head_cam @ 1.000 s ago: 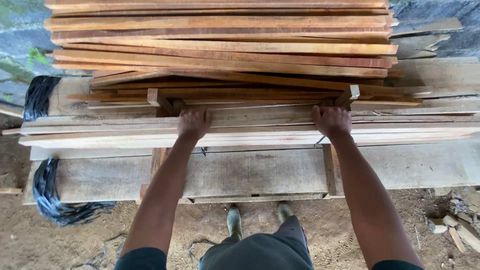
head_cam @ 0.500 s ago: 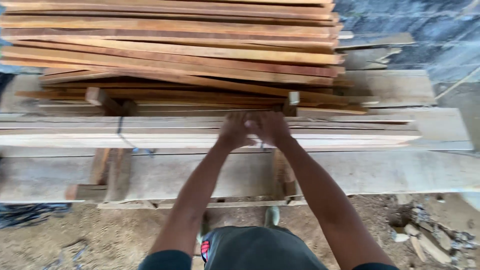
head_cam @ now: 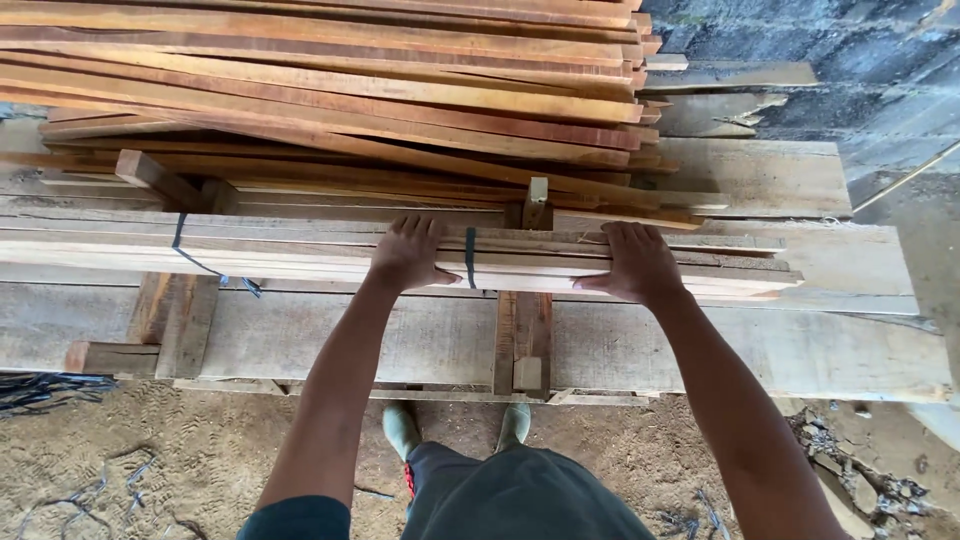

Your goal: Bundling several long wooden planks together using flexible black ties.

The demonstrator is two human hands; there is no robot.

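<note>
A bundle of pale wooden slats (head_cam: 300, 258) lies lengthwise across a wooden rack, tied with black straps (head_cam: 469, 256). My left hand (head_cam: 405, 255) rests on top of the bundle just left of the middle strap, fingers laid over the slats and thumb at the front edge. My right hand (head_cam: 635, 262) holds the same bundle to the right of that strap, thumb against the near side. Both arms are stretched forward.
A tall stack of reddish planks (head_cam: 330, 90) lies behind the bundle. Wide grey boards (head_cam: 700, 345) form the rack below, on upright wooden supports (head_cam: 522, 340). Dirt floor with rubble (head_cam: 850, 480) at right and black strapping (head_cam: 50, 390) at left. My feet stand under the rack.
Half a second ago my hands were close together at the bundle's middle. They have now spread apart to either side of the black strap, and the view has shifted right.
</note>
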